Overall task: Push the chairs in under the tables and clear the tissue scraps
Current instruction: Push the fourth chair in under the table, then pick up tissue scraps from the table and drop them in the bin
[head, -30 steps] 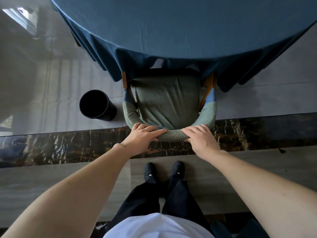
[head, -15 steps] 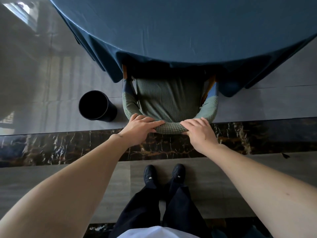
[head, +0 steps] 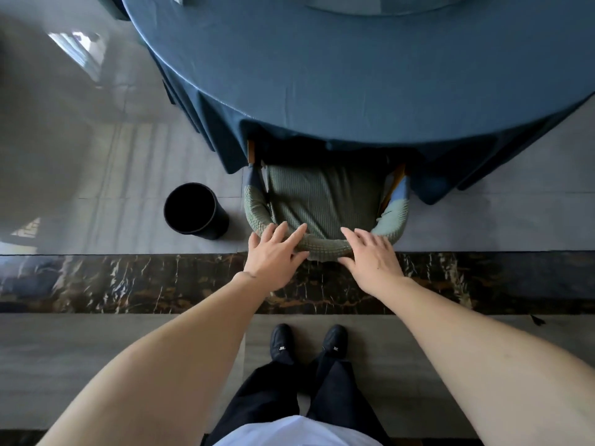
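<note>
Both hands, left [head: 276,256] and right [head: 370,258], are lying open with straight fingers on the chair [head: 323,201] back, its seat half under the table [head: 354,75].

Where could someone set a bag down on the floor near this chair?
Bare grey floor lies left of the bin, and right of the chair below the tablecloth hem. The strip between bin and chair is tight. Both hands, left hand and right hand, crowd the chair back.
</note>
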